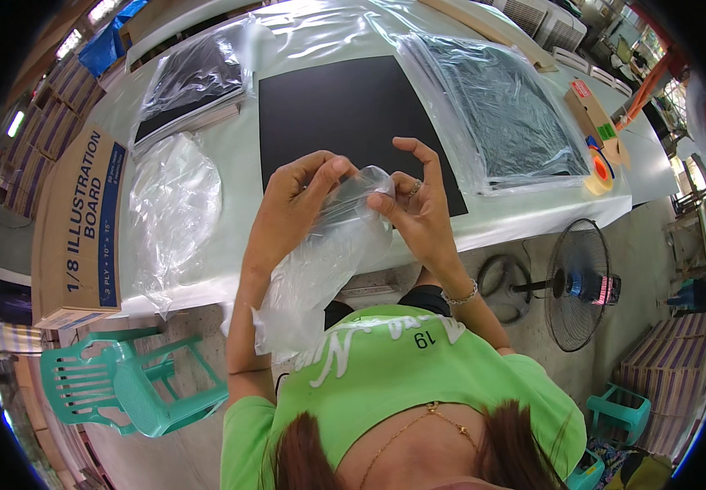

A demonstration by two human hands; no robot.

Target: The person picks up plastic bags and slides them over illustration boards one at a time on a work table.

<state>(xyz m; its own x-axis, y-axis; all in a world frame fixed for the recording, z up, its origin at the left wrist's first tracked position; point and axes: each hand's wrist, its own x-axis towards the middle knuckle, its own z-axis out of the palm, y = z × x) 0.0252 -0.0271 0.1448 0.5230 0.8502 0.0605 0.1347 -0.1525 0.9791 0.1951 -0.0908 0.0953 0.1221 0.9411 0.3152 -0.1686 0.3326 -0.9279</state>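
Both my hands are on a clear plastic bag (333, 253) that hangs down in front of my chest. My left hand (304, 192) pinches its upper edge between thumb and fingers. On the other side of that edge, my right hand (418, 196) grips the plastic with the thumb against a curled finger, its index finger raised. Beyond my hands a black board (345, 114) lies flat on the covered table (239, 188), its near right corner close to the front edge.
Plastic-wrapped black boards (504, 106) lie at right, another wrapped stack (198, 73) at far left. Loose clear plastic bags (175, 212) lie at left beside a cardboard box (79, 229). Tape rolls (599, 173) sit at the right edge. A fan (577, 284) and green chair (145, 380) stand nearby.
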